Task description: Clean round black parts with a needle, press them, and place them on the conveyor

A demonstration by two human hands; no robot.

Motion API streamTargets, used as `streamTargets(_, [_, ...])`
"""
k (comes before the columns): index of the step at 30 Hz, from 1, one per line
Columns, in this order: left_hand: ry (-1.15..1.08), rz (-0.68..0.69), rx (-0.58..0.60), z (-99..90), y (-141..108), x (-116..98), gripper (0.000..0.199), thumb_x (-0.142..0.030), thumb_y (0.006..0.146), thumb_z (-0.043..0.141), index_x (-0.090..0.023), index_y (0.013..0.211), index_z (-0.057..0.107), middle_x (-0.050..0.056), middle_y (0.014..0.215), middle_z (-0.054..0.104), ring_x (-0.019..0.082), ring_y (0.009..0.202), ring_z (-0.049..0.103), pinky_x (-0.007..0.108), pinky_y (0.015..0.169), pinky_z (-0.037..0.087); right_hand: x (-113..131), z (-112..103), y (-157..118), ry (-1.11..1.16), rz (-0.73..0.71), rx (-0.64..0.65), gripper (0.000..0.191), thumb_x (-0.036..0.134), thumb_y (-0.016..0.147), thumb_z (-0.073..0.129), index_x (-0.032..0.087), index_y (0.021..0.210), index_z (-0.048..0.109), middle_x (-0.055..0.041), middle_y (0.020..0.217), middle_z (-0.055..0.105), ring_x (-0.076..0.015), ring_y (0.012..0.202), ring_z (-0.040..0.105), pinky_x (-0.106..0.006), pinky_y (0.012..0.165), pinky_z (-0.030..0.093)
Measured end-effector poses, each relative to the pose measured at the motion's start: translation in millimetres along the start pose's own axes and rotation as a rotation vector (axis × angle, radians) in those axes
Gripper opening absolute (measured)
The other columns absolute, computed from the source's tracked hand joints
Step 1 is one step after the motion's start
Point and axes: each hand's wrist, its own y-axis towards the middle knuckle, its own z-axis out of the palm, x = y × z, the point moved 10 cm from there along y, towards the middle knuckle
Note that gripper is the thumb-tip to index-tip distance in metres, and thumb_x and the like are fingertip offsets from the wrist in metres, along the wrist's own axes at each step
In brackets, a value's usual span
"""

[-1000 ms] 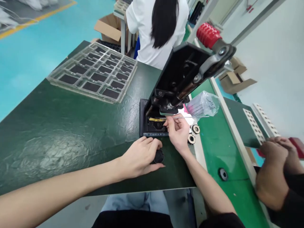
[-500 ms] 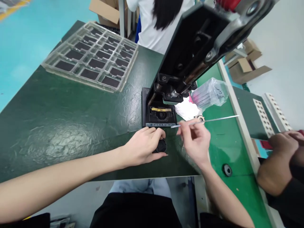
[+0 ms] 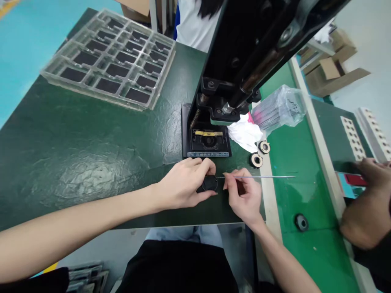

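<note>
Between the thumb and fingers of my left hand [image 3: 189,183] sits a round black part [image 3: 209,183], held low over the green-topped bench just in front of the press. My right hand [image 3: 245,194] pinches a thin metal rod [image 3: 271,177], which lies almost level. Its left tip points at the right side of the black part; I cannot tell whether they touch. Behind both hands stands the black press [image 3: 214,110], with a yellow strip [image 3: 209,133] across its base fixture [image 3: 206,144].
A clear compartment tray [image 3: 100,65] with dark pads lies at the back left. Two ring-shaped parts [image 3: 259,154], a white cloth [image 3: 246,132] and a bag of thin rods [image 3: 279,110] lie right. Another black round part [image 3: 301,222] rests on the green belt. A co-worker's arm [image 3: 365,203] is at right.
My right hand has moved slightly left and down, and the rod has swung level, its tip now beside the black part. My left hand keeps its hold. The camera view has shifted.
</note>
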Motion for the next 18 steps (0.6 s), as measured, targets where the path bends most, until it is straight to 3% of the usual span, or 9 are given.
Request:
streamTargets(12, [-0.005, 0.047, -0.016, -1.1, -0.4, -4.5, 0.050, -0.031, 0.082, 0.084, -0.020, 0.107, 0.042, 0.001, 0.095, 0.063, 0.021, 0.084, 0.063, 0.033, 0.072, 0.049, 5.5, 4.4, -4.4, -0.127, -0.078, 0.033, 0.012, 0.013, 0.097, 0.059, 0.019, 0.087, 0.059, 0.0041, 0.070, 0.057, -0.0072, 0.056, 0.058, -0.018, 0.054, 0.047])
streamTargets(18, [-0.068, 0.015, -0.007, -0.7, -1.4, 0.0, 0.047, -0.026, 0.083, 0.082, -0.021, 0.106, 0.041, 0.001, 0.097, 0.062, 0.021, 0.086, 0.063, 0.032, 0.075, 0.051, 25.1, 12.1, -5.5, -0.232, -0.222, 0.036, 0.012, 0.011, 0.097, 0.057, 0.019, 0.089, 0.057, 0.0028, 0.072, 0.055, -0.0086, 0.058, 0.055, -0.021, 0.055, 0.044])
